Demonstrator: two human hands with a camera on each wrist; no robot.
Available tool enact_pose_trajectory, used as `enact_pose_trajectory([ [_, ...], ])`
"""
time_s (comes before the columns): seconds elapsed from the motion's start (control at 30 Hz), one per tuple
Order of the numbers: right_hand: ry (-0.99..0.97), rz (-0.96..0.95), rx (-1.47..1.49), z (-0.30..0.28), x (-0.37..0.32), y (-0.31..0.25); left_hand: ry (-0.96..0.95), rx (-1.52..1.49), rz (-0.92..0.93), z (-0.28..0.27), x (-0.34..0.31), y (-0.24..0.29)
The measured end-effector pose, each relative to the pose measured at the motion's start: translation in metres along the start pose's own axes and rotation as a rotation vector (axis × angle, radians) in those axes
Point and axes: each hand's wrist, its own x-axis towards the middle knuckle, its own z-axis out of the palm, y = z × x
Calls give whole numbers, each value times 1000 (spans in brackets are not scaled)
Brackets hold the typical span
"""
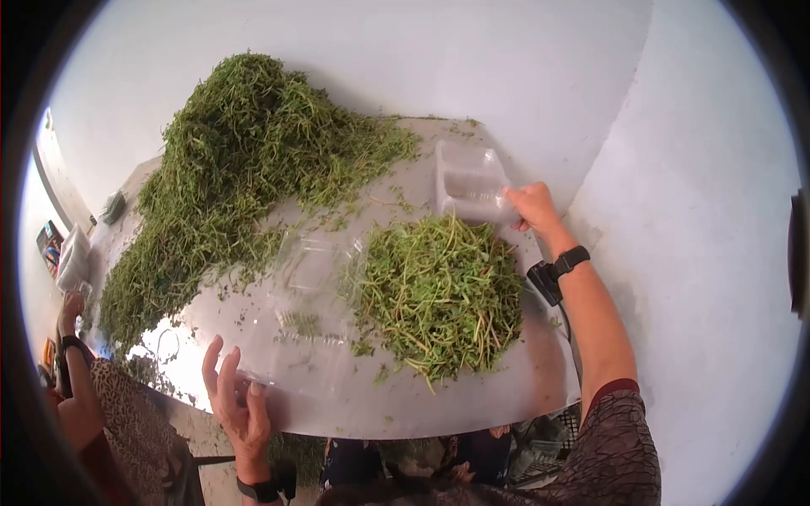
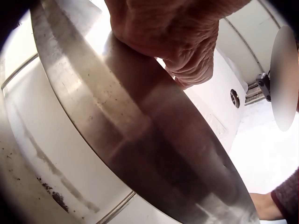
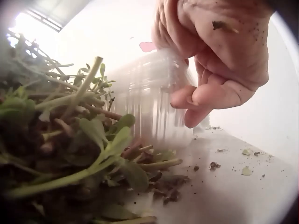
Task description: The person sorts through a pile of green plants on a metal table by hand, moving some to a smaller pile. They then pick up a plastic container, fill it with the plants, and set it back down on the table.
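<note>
At the back right of the table, my right hand (image 1: 533, 205) grips the near right corner of nested clear plastic containers (image 1: 472, 179). The right wrist view shows its curled fingers (image 3: 210, 95) at the ribbed side of the plastic containers (image 3: 147, 93). My left hand (image 1: 239, 409) is at the table's front edge, fingers raised and spread, thumb close to the corner of an open clear plastic container (image 1: 308, 358). That container lies flat, left of a mound of cut green stems and leaves (image 1: 443, 295). The left wrist view shows the left hand (image 2: 173, 37) above the metal table's rim.
A much larger heap of greens (image 1: 245, 143) covers the table's back left. Another person's hand (image 1: 72, 312) is at the far left, beside more plastic containers (image 1: 74, 257). White walls (image 1: 506, 59) stand behind and to the right. Crates (image 1: 540, 451) sit under the table.
</note>
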Motion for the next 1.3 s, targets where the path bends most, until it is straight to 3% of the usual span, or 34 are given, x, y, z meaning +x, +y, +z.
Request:
enact_pose_trajectory([
  [0.33, 10, -6, -58, -6, -58, -20, -29, 17, 91, -1, 4, -3],
  [0.43, 8, -40, -222, -11, -83, -32, -53, -22, 133, -1, 4, 0],
  [0.7, 153, -409, -313, -8, -163, -41, -113, -122, 131, -2, 8, 8],
  [0.83, 94, -445, -364, 1, -212, -59, -118, -166, 202, 0, 8, 2],
  [0.9, 84, -607, -395, 11, -234, -72, -116, -166, 213, -1, 8, 1],
  [1.07, -100, -596, -404, 16, -265, -94, -151, -178, 137, -5, 5, 6],
  [1.2, -118, -685, -502, 25, -282, -88, -125, -120, 222, 1, 5, -2],
  [1.3, -196, -593, -433, 43, -298, -79, -121, -98, 238, 0, 2, -6],
])
